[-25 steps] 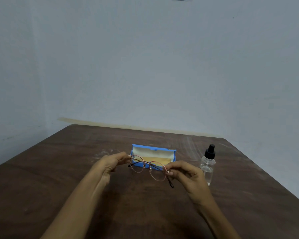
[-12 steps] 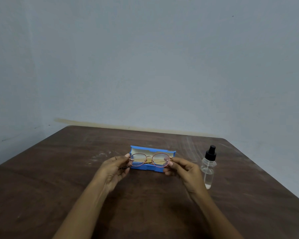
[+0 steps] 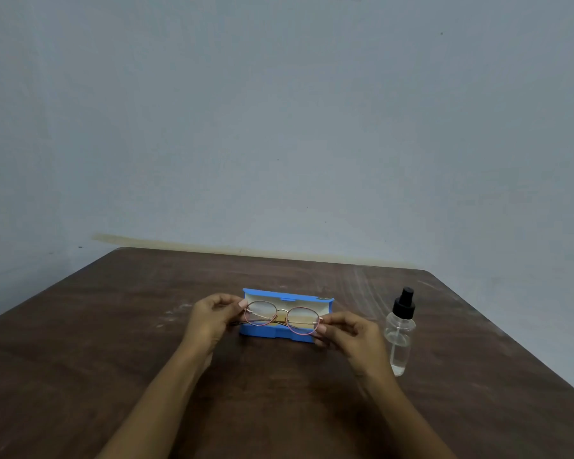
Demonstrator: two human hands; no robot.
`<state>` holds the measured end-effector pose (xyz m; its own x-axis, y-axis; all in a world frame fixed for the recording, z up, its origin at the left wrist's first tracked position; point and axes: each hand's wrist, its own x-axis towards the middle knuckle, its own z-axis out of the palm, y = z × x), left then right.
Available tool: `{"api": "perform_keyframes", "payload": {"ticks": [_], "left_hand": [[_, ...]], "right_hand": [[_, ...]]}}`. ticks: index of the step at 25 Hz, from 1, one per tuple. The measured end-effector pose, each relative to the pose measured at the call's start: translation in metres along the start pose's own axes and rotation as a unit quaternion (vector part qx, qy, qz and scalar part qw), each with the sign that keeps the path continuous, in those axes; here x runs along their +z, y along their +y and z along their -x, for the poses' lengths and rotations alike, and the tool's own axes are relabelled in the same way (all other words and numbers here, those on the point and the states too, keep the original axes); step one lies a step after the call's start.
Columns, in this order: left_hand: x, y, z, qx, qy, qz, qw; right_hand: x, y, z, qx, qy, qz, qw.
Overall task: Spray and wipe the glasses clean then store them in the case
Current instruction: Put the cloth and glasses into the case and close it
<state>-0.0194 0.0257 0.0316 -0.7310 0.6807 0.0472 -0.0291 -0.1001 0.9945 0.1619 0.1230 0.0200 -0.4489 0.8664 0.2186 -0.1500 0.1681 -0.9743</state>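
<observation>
Now left grip [image 3: 212, 318] and right grip [image 3: 348, 332] pinch glasses [image 3: 282, 316] by the outer ends at case [image 3: 272, 335]; likely light, bendy, fragile

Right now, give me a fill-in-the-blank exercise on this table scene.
The left hand and right hand hold the glasses over the case, whose colour is ____. The spray bottle has a ____ cap. The spray bottle stands on the ____ of the case.
Answers: blue; black; right.
</observation>
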Motion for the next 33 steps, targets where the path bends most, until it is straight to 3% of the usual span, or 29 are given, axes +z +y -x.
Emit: {"api": "perform_keyframes", "payload": {"ticks": [3, 9, 15, 22, 33], "left_hand": [[0.001, 0.0, -0.009, 0.026, 0.026, -0.046, 0.998], [0.007, -0.007, -0.022, 0.045, 0.06, -0.098, 0.992], [0.016, -0.015, -0.038, 0.03, 0.086, -0.155, 0.984], [0.021, -0.019, -0.041, 0.051, 0.115, -0.195, 0.973], [0.027, -0.027, -0.033, 0.135, 0.147, -0.278, 0.94]], "right_hand": [[0.002, 0.003, -0.012, -0.028, 0.035, 0.213, 0.976], [0.013, 0.005, -0.024, -0.081, 0.077, 0.339, 0.934], [0.02, 0.021, -0.036, -0.043, 0.144, 0.362, 0.92], [0.02, 0.032, -0.04, -0.073, 0.173, 0.407, 0.894], [0.017, 0.038, -0.046, -0.063, 0.16, 0.381, 0.909]]}}
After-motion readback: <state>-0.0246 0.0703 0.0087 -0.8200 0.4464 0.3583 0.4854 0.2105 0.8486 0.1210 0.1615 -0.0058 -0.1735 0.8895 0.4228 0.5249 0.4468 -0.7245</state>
